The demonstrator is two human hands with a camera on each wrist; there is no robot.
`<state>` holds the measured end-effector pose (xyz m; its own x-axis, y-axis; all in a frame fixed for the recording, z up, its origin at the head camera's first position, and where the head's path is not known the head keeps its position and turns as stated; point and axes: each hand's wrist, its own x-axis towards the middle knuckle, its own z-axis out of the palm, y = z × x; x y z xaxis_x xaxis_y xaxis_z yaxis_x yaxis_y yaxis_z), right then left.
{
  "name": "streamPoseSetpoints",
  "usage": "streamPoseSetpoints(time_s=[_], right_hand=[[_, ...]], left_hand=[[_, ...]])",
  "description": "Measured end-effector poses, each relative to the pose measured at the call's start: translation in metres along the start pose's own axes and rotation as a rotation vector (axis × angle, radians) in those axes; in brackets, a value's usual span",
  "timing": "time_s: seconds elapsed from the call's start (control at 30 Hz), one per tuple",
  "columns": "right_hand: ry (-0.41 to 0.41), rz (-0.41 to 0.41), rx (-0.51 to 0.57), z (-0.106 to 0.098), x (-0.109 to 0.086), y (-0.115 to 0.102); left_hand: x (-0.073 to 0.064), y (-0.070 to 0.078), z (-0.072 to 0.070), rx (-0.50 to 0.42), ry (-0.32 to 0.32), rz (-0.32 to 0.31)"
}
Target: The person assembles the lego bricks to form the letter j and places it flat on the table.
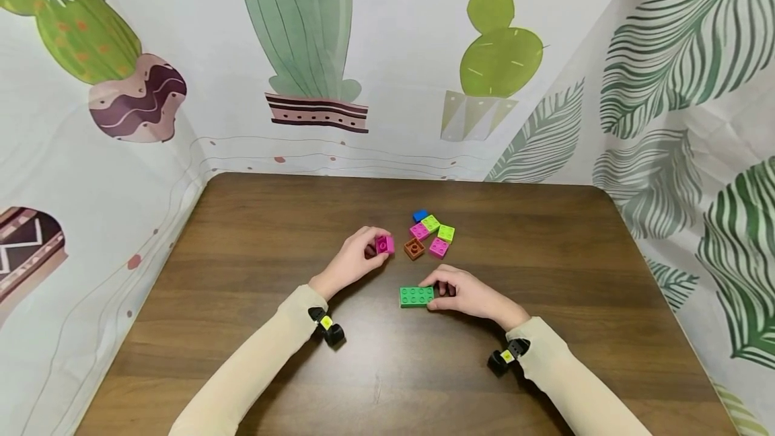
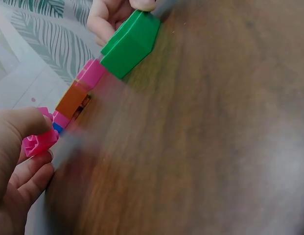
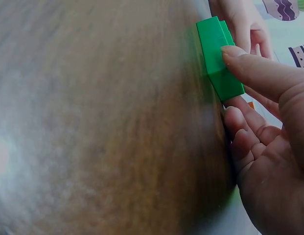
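My left hand [image 1: 357, 256] pinches a small pink toy brick [image 1: 385, 244] between thumb and fingers. In the left wrist view this pink brick [image 2: 40, 144] is tipped, with its hollow side partly showing. Nearer the front, my right hand [image 1: 469, 293] grips the right end of a long green brick [image 1: 414, 297], studs facing up. The right wrist view has the thumb pressed on one side of the green brick [image 3: 215, 63], fingers on the other. Just right of the left hand lies a brown-orange brick [image 1: 414, 249], its hollow underside up.
Behind the hands sits a loose cluster: a blue brick [image 1: 420, 216], two lime bricks [image 1: 430, 223] [image 1: 446, 233] and two pink bricks [image 1: 419, 231] [image 1: 439, 247]. All rest on a brown wooden table [image 1: 272, 221]. A plant-patterned cloth [image 1: 399, 39] hangs behind the table.
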<state>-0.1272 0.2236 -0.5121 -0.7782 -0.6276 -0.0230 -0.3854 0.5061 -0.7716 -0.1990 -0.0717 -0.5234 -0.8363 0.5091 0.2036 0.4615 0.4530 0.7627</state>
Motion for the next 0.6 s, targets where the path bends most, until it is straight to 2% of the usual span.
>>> streamPoseSetpoints(time_s=[0.23, 0.4, 0.6], right_hand=[[0.002, 0.001, -0.003, 0.0, 0.0, 0.001], [0.004, -0.002, -0.007, 0.0, 0.0, 0.001], [0.007, -0.005, -0.001, 0.0, 0.0, 0.002]], left_hand=[[-0.009, 0.008, 0.003, -0.01, -0.027, 0.003], [-0.015, 0.012, 0.007, -0.009, -0.032, 0.036], [-0.022, 0.018, 0.014, -0.071, -0.054, 0.054]])
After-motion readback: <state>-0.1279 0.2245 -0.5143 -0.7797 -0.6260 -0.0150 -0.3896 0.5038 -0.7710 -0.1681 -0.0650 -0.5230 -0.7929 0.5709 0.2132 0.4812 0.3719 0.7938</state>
